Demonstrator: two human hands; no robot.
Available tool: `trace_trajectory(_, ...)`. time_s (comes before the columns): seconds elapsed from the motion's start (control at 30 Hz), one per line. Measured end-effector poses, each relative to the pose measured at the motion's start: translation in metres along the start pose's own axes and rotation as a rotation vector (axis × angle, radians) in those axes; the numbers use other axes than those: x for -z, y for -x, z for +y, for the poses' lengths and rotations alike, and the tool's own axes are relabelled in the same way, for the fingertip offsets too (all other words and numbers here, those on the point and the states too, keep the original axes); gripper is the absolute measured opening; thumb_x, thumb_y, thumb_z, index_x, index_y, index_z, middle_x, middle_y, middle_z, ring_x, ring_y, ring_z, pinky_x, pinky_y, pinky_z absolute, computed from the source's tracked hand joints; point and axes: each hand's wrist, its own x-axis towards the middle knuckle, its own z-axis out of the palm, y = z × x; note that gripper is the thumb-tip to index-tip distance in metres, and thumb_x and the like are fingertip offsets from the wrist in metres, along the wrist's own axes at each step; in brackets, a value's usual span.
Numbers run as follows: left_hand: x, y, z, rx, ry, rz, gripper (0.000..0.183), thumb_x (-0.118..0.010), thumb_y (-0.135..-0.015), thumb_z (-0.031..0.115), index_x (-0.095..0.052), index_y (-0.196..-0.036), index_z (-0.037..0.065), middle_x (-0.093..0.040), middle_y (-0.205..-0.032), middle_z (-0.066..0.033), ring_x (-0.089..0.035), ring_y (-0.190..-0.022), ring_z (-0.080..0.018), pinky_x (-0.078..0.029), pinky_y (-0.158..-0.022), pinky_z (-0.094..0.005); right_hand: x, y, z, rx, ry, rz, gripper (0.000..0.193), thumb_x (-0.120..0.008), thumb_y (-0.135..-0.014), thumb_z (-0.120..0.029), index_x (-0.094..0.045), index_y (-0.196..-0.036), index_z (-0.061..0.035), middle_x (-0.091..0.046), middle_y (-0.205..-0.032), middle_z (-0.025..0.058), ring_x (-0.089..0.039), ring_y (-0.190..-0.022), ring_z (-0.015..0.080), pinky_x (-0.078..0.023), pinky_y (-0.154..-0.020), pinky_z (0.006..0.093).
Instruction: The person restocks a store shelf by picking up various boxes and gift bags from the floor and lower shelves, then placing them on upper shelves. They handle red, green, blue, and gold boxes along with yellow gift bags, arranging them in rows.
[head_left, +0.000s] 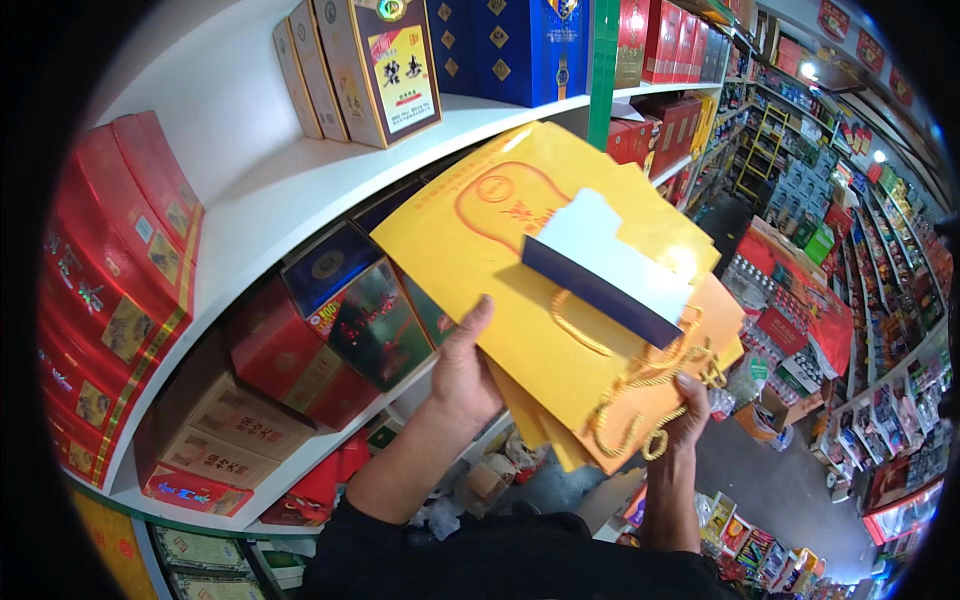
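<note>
A stack of flat yellow paper gift bags [480,250] with red print is held up in front of the shelves, tilted. Its left edge is gripped by my left hand [468,370], thumb on top and fingers underneath. My right hand [688,412] closes on the lower right corner, beside the twisted gold rope handles [625,400]. On top of the bags lies a white and dark blue folded card piece [610,270]. Neither hand touches this card piece. The fingers under the stack are hidden.
White shelves [240,230] on the left carry red gift boxes [120,270], a cream box [390,70] and blue boxes [520,50]. Lower down stand more boxed goods [370,320]. To the right, a shop aisle has stacked goods [790,310] and a yellow ladder [765,150].
</note>
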Motion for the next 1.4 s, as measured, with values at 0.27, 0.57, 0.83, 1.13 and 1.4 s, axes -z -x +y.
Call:
trace_trajectory(0.27, 0.025, 0.026, -0.105, 0.410, 0.261, -0.066, 0.067, -0.083, -0.108, 0.037, -0.056, -0.163, 0.009, -0.069, -0.153, -0.0103, -0.066, -0.145, -0.0301, -0.054, -0.125, -0.0523, 0.100, 0.106, -0.048, 0.064, 0.068, 0.117, 0.073, -0.071, -0.096, -0.032, -0.056, -0.157, 0.0063, -0.078, -0.138, 0.0261, -0.081, -0.119, 0.0403, -0.066, -0.109, 0.0552)
trace_trajectory(0.57, 0.140, 0.045, -0.193, 0.603, 0.376, 0.085, 0.065, -0.078, -0.112, 0.037, -0.054, -0.165, 0.007, -0.067, -0.159, -0.0143, -0.065, -0.148, -0.0344, -0.054, -0.126, -0.0565, 0.170, 0.181, -0.008, -0.081, 0.073, 0.264, 0.092, -0.087, -0.097, -0.034, -0.045, -0.172, -0.0001, -0.069, -0.156, 0.0181, -0.069, -0.142, 0.0375, -0.057, -0.121, 0.0558)
trace_trajectory(0.83, 0.228, 0.065, -0.209, 0.590, 0.316, 0.139, 0.065, -0.069, -0.117, 0.040, -0.052, -0.168, 0.005, -0.065, -0.164, -0.0187, -0.063, -0.150, -0.0406, -0.053, -0.126, -0.0595, 0.195, 0.138, -0.041, 0.131, 1.072, 0.743, 0.078, -0.069, -0.113, -0.037, -0.042, -0.180, -0.0094, -0.053, -0.175, 0.0188, -0.055, -0.158, 0.0333, -0.045, -0.129, 0.0472)
trace_trajectory(1.13, 0.303, 0.072, -0.229, 0.594, 0.257, 0.130, 0.068, -0.063, -0.119, 0.045, -0.047, -0.172, 0.003, -0.061, -0.168, -0.0187, -0.060, -0.154, -0.0390, -0.050, -0.129, -0.0570, 0.119, 0.092, 0.077, 0.030, 1.565, -0.304, 0.042, -0.087, -0.094, -0.018, -0.075, -0.133, -0.0065, -0.076, -0.107, 0.0110, -0.076, -0.097, 0.0298, -0.062, -0.085, 0.0444)
trace_trajectory(1.4, 0.367, 0.108, -0.264, 0.664, 0.222, 0.340, 0.060, -0.058, -0.121, 0.038, -0.049, -0.171, 0.006, -0.061, -0.168, -0.0167, -0.062, -0.151, -0.0373, -0.050, -0.128, -0.0567, 0.109, 0.119, 0.198, -0.036, 1.440, -0.490, 0.028, -0.083, -0.097, -0.019, -0.075, -0.118, -0.0033, -0.073, -0.101, 0.0168, -0.074, -0.097, 0.0415, -0.061, -0.087, 0.0519)
